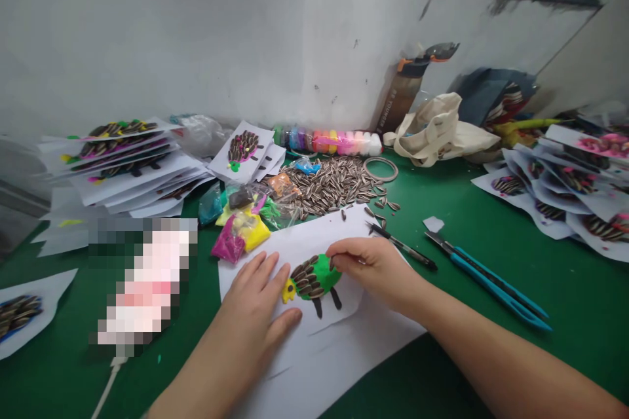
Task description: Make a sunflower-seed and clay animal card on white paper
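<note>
On a white sheet of paper [295, 373] sits a hedgehog-like clay figure [322, 275] with a green body, yellow head and black legs. Sunflower seeds cover the left part of its body in rows; green clay shows on the right. My left hand [258, 308] lies on the paper beside the yellow head, fingers spread. With thumb and forefinger pinched, my right hand [368, 268] presses a sunflower seed [333, 263] at the upper right of the green clay; the fingers partly hide it. Behind the paper spreads a heap of loose sunflower seeds [339, 180].
Bags of coloured clay [240, 229] lie left of the seeds. A pen [403, 245] and blue tweezers [496, 285] are to the right. Stacks of finished pictures [132, 170] stand left and right. A bottle [400, 98], a tape ring [381, 169] and a cloth bag [437, 131] are behind.
</note>
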`<action>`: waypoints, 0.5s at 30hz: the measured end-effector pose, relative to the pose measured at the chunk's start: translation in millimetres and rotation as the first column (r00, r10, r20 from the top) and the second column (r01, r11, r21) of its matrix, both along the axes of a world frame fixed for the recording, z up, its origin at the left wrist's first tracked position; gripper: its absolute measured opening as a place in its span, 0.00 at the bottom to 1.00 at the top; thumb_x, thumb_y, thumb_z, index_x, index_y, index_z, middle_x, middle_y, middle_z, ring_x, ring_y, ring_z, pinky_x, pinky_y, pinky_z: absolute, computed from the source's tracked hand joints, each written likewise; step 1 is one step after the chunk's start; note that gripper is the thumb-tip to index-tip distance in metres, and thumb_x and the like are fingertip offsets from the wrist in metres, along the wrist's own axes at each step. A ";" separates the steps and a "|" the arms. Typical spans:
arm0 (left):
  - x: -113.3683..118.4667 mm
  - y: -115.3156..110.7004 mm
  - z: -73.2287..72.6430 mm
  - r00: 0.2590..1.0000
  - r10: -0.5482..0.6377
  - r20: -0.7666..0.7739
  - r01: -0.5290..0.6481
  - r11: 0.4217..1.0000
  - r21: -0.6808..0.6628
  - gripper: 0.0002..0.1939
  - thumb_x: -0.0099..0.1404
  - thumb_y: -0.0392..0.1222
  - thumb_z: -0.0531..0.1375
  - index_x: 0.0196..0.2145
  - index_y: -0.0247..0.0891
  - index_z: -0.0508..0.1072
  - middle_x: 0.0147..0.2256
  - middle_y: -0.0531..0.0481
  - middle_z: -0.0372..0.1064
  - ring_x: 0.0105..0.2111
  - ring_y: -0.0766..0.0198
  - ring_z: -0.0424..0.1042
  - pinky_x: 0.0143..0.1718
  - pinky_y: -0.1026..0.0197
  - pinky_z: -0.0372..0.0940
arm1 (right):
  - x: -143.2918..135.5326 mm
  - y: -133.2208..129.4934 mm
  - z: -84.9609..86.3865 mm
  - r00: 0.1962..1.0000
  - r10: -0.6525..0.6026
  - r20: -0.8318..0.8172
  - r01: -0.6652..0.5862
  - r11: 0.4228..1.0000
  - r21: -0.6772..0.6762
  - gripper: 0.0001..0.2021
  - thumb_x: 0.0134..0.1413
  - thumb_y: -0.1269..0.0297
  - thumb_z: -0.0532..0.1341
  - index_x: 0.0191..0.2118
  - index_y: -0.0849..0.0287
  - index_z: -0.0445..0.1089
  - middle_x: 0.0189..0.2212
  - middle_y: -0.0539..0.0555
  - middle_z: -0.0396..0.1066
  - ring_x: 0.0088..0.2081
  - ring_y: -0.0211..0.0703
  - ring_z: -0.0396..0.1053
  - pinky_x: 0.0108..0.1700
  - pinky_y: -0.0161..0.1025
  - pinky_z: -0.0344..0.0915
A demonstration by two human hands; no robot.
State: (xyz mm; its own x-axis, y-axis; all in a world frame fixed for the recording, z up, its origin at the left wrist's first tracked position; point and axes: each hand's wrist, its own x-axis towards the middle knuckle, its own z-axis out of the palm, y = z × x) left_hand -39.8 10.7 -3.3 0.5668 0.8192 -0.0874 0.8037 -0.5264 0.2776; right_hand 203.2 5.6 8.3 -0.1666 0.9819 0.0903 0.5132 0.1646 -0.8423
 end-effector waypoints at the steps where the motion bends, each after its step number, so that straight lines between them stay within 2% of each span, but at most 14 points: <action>1: -0.5 0.0 -0.9 1.000 -0.001 0.004 0.001 1.000 0.006 0.28 0.65 0.49 0.57 0.59 0.34 0.67 0.63 0.35 0.57 0.63 0.38 0.54 0.60 0.36 0.57 | -3.2 -0.7 -0.8 1.000 0.004 0.004 -0.004 1.000 -0.027 0.08 0.57 0.73 0.59 0.34 0.55 0.76 0.30 0.47 0.76 0.33 0.39 0.72 0.36 0.34 0.65; 3: -1.6 0.0 -2.9 1.000 -0.004 0.019 0.004 1.000 0.021 0.28 0.64 0.49 0.58 0.59 0.34 0.67 0.63 0.35 0.57 0.63 0.38 0.54 0.60 0.37 0.57 | -8.2 0.6 -2.3 0.999 0.010 0.049 -0.009 1.000 -0.017 0.08 0.56 0.74 0.60 0.33 0.56 0.76 0.28 0.46 0.75 0.31 0.38 0.71 0.34 0.32 0.63; 9: -1.0 0.0 -2.2 1.000 0.002 0.019 -0.002 1.000 0.020 0.28 0.64 0.49 0.58 0.59 0.36 0.67 0.63 0.37 0.58 0.63 0.39 0.55 0.60 0.38 0.57 | -10.5 5.3 -12.6 0.973 0.071 0.219 -0.109 0.980 0.166 0.05 0.56 0.74 0.62 0.33 0.59 0.74 0.27 0.51 0.72 0.33 0.40 0.68 0.36 0.34 0.62; 15: 0.6 0.3 -0.7 1.000 -0.003 -0.013 0.003 1.000 0.004 0.28 0.65 0.49 0.57 0.59 0.33 0.67 0.63 0.36 0.57 0.63 0.38 0.53 0.60 0.36 0.57 | -10.5 7.3 -25.4 0.963 0.040 0.266 -0.125 0.941 0.314 0.04 0.58 0.73 0.62 0.34 0.60 0.75 0.29 0.53 0.71 0.35 0.43 0.66 0.39 0.37 0.61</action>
State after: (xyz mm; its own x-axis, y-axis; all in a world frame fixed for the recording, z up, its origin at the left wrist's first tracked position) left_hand -39.1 10.9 -4.0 0.5681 0.8179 -0.0913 0.8055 -0.5299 0.2652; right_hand 192.7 12.9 -17.2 -0.3049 0.8874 0.3459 0.6743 0.4576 -0.5796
